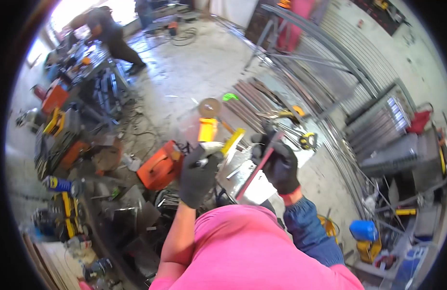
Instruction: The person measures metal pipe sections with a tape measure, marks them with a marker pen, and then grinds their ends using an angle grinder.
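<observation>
Your left hand (198, 175) grips yellow grinder (209, 126) tight. Your right hand (280, 164) closed round red metal bar (258, 168). Bar could slip; disc (210, 107) near gloves might cut.

Both hands wear dark gloves and are raised before the pink-clad torso (242, 251), the left hand (198, 175) curled closed on a bare forearm, the right hand (280, 166) clenched above a blue sleeve.

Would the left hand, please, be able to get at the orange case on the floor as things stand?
Probably not at once: the left hand is closed around a yellow angle grinder, and the orange case lies lower down beside it. The way between looks unobstructed, but the fingers are occupied.
</observation>
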A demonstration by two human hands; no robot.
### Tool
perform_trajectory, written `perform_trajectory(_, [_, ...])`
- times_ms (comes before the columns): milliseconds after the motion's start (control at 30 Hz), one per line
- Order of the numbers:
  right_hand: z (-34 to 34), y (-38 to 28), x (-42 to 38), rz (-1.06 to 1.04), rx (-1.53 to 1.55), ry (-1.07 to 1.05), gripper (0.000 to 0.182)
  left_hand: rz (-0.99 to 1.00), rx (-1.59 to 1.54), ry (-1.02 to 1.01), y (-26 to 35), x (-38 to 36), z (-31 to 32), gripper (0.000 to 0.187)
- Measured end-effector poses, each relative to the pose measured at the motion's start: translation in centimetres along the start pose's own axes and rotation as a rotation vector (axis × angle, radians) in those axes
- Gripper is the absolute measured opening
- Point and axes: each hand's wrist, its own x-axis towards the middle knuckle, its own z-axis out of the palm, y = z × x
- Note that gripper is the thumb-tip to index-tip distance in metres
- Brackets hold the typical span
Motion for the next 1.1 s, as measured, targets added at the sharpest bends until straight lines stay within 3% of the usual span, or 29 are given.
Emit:
perform_trajectory(133, [-1.0,0.3,0.2,-0.044,0.001,-0.082,0.065,-0.061,-0.032,-0.043,1.7,-0.6,1.2,0.023])
perform_trajectory(200, [-1.3,0.3,0.4,-0.049,0.087,-0.226,0.066,-0.047,-0.055,-0.046,2.1,-1.0,1.7,0.024])
perform_trajectory(267, [-0.7,0.1,0.0,-0.053,0.079,-0.188,0.068,0.006,0.03,-0.082,2.3,-1.1,2.2,0.027])
perform_trajectory(333, [-0.4,-0.1,0.0,-0.083,-0.122,-0.148,0.072,0.024,0.031,-0.097,2.4,-1.1,2.4,0.028])
perform_trajectory(400, [0.4,-0.7,-0.6,-0.057,-0.207,-0.084,0.074,-0.079,-0.023,-0.151,3.1,-1.1,2.8,0.027])
perform_trajectory(467, [1.0,-0.7,-1.0,-0.031,-0.38,0.015,0.075,-0.029,0.013,-0.174,2.4,-1.1,3.2,0.028])
perform_trajectory(500, [0.8,-0.3,-1.1,-0.058,-0.272,-0.004,0.064,0.024,0.045,-0.199,2.1,-1.1,3.4,0.029])
perform_trajectory(667, [-0.5,0.7,-1.0,-0.079,-0.205,-0.038,0.059,-0.004,0.078,-0.216,2.6,-1.7,4.1,0.03])
perform_trajectory(800, [0.0,1.2,-1.4,-0.095,-0.185,0.044,0.06,0.098,0.081,-0.186,1.7,-1.7,4.1,0.03])
perform_trajectory(867, [-0.8,1.2,-1.5,-0.134,-0.379,0.017,0.061,0.032,0.078,-0.189,1.9,-1.7,4.1,0.029])
perform_trajectory(933, [-0.9,1.3,-1.8,-0.107,-0.341,0.044,0.069,0.042,0.068,-0.192,1.8,-1.7,4.1,0.029])
perform_trajectory(1000, [-0.5,1.3,-1.9,-0.154,-0.43,0.046,0.057,0.054,0.062,-0.194,1.9,-1.7,4.3,0.028])
perform_trajectory(1100, [0.0,0.9,-2.0,-0.147,-0.523,0.059,0.057,0.012,0.018,-0.209,2.3,-1.9,4.3,0.028])
